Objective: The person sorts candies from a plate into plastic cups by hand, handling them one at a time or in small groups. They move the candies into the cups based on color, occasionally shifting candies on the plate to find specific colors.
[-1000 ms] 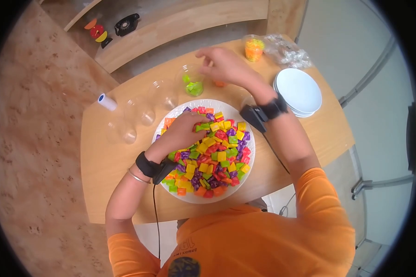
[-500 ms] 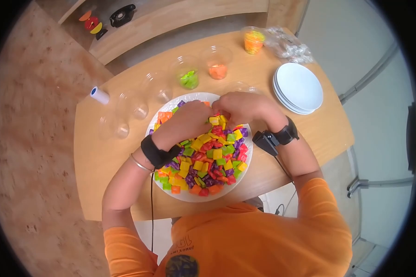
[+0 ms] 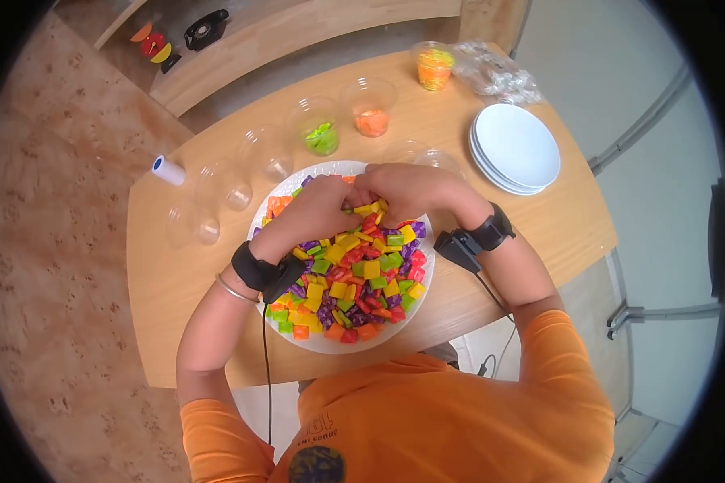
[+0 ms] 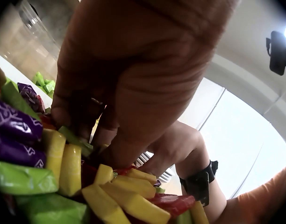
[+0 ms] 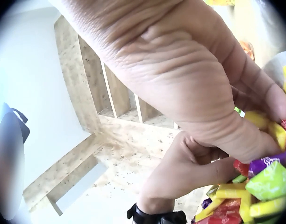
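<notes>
Many wrapped candies, green, yellow, red, purple and orange [image 3: 354, 278], are heaped on a large white plate [image 3: 324, 346]. Both hands meet at the heap's far side. The left hand [image 3: 318, 211] has its fingers down among the candies; in the left wrist view this hand [image 4: 143, 70] is beside a green candy [image 4: 74, 139], its fingertips partly hidden. From the right, the right hand [image 3: 423, 191] bends over the heap. In the right wrist view the right hand [image 5: 180, 79] has thumb and fingers around yellow candies [image 5: 259, 119]; whether it grips one is unclear.
Beyond the plate stand clear cups, one with green pieces [image 3: 322, 138], another with orange ones [image 3: 371, 122]. A cup of yellow-orange pieces [image 3: 434, 71], a crumpled clear bag [image 3: 499, 76] and stacked white plates [image 3: 517, 146] are at the right. A white roll [image 3: 168, 170] stands far left.
The right hand has come back from above the cups to the heap, beside the left hand. The left hand has stayed at the heap. The head view has shifted slightly.
</notes>
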Tool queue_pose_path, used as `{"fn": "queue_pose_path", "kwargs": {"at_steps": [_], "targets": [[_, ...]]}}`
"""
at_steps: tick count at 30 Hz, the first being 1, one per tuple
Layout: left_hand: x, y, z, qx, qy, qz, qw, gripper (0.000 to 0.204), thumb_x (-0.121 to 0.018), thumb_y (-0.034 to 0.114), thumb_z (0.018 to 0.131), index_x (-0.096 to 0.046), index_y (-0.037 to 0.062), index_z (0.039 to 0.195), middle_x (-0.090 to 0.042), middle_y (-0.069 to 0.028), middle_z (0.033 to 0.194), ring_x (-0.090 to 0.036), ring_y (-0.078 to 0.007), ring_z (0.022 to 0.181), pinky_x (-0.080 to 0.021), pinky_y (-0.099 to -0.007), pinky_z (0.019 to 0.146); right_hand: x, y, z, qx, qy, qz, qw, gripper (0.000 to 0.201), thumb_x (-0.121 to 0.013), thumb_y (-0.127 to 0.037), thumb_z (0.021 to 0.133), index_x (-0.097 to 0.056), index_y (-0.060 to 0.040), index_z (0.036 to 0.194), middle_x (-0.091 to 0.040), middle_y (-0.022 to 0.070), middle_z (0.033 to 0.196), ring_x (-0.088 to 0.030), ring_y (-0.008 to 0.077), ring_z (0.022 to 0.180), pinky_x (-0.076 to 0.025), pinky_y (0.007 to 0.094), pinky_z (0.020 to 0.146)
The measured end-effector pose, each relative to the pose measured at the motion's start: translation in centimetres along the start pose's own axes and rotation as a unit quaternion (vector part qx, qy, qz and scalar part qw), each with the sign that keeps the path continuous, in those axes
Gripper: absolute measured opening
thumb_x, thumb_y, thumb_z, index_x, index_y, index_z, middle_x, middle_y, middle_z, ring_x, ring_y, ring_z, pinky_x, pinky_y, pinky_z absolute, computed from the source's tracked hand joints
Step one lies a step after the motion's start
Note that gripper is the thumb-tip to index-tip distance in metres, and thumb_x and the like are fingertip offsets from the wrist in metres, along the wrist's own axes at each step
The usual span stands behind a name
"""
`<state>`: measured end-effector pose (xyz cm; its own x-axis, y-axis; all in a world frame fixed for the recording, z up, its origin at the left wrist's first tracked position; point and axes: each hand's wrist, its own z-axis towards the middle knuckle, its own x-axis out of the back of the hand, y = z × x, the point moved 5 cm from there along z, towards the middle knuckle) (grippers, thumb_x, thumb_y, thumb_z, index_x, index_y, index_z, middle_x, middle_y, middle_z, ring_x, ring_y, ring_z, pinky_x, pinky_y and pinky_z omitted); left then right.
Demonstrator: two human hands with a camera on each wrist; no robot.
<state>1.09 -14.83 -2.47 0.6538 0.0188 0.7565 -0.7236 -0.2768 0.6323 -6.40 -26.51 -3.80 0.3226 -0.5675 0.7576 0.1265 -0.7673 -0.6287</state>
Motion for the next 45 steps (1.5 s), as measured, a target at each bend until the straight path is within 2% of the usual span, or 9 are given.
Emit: {"fn": "queue_pose_path", "kwargs": {"at_steps": [6,8,12,15,20,30,35,39,45], "targets": [[0.4,0.2,-0.7,0.005,0.011,-0.074,0.997,0.027,-0.079,0.015,0.075,-0.076,0.002,0.098,-0.072,-0.0148,0.08,-0.068,-0.0261,0.072,-0.052,-0.0362,0.067,0.5,0.3,-0.2,0.012,0.022,0.035,0.999,0.036,-0.083,-0.015,0.07,-0.065,-0.0014,0.097,-0.069,0.0115,0.088,-0.067,0.0265,0.083,-0.052,0.0364,0.071],[1.0,0.0,-0.9,-0.002,0.055,-0.014,0.998,0.022,-0.079,0.013,0.081,-0.074,-0.001,0.097,-0.066,-0.0057,0.071,-0.059,-0.0114,0.063,-0.047,-0.029,0.06,1.8,0.0,-1.1,0.027,0.044,0.067,0.996,0.032,-0.081,-0.014,0.072,-0.065,-0.001,0.096,-0.069,0.0097,0.087,-0.065,0.024,0.081,-0.051,0.0353,0.07],[1.8,-1.4,-0.7,0.045,0.11,-0.07,0.99,0.02,-0.079,0.014,0.082,-0.073,-0.0009,0.093,-0.065,-0.0066,0.069,-0.059,-0.0123,0.062,-0.048,-0.0295,0.06,4.3,0.3,-3.3,-0.008,0.092,0.11,0.99,0.025,-0.079,-0.008,0.074,-0.062,-0.0028,0.092,-0.065,0.0072,0.082,-0.062,0.0212,0.077,-0.049,0.0338,0.071],[2.3,-0.6,0.6,-0.023,0.164,-0.001,0.986,0.02,-0.078,0.016,0.083,-0.071,-0.0014,0.09,-0.066,-0.0106,0.07,-0.062,-0.0192,0.062,-0.049,-0.0326,0.06,4.7,1.6,-4.5,-0.078,0.051,-0.005,0.996,0.026,-0.077,-0.007,0.072,-0.066,-0.0033,0.096,-0.068,0.0081,0.081,-0.065,0.0231,0.077,-0.05,0.0344,0.07],[0.1,0.2,3.1,-0.105,0.064,0.193,0.974,0.016,-0.071,0.009,0.079,-0.072,-0.0009,0.091,-0.07,-0.0214,0.082,-0.068,-0.0401,0.078,-0.054,-0.0439,0.069,2.9,0.9,-4.4,-0.066,0.036,-0.054,0.996,0.032,-0.078,-0.006,0.068,-0.07,-0.0047,0.099,-0.072,0.0122,0.089,-0.069,0.0316,0.086,-0.053,0.0392,0.074],[-1.3,1.7,3.9,-0.203,0.054,0.218,0.953,0.017,-0.065,-0.004,0.075,-0.07,0.0023,0.09,-0.07,-0.0214,0.087,-0.068,-0.0416,0.089,-0.054,-0.048,0.077,1.3,-0.5,-3.1,-0.11,-0.05,-0.086,0.989,0.023,-0.078,-0.007,0.065,-0.068,-0.001,0.086,-0.071,0.0169,0.084,-0.067,0.0379,0.086,-0.051,0.0438,0.071],[-0.5,1.4,4.3,-0.125,-0.035,0.161,0.979,0.026,-0.069,-0.002,0.073,-0.069,0.0022,0.098,-0.071,-0.022,0.093,-0.067,-0.0414,0.094,-0.054,-0.0462,0.079,0.3,0.7,-2.3,-0.089,-0.043,-0.051,0.994,0.022,-0.077,-0.007,0.067,-0.064,0.0007,0.083,-0.069,0.0147,0.078,-0.068,0.0329,0.074,-0.051,0.0402,0.065],[-0.4,1.6,4.2,-0.145,-0.05,0.12,0.981,0.034,-0.071,-0.002,0.072,-0.068,0.0022,0.105,-0.073,-0.0197,0.096,-0.068,-0.0386,0.098,-0.054,-0.0443,0.08,1.0,-0.1,-2.4,-0.11,-0.078,-0.02,0.991,0.027,-0.08,-0.005,0.066,-0.067,0.0033,0.088,-0.072,0.016,0.078,-0.073,0.0262,0.066,-0.056,0.0366,0.057],[0.4,1.5,3.6,-0.092,-0.103,0.003,0.99,0.041,-0.073,0.001,0.074,-0.063,0.0018,0.114,-0.07,-0.0065,0.09,-0.067,-0.019,0.082,-0.053,-0.0318,0.074,2.2,-0.6,-2.9,-0.13,-0.034,0.086,0.987,0.021,-0.078,-0.003,0.077,-0.066,0.0047,0.092,-0.073,0.0175,0.09,-0.075,0.0269,0.068,-0.057,0.0312,0.057]]}}
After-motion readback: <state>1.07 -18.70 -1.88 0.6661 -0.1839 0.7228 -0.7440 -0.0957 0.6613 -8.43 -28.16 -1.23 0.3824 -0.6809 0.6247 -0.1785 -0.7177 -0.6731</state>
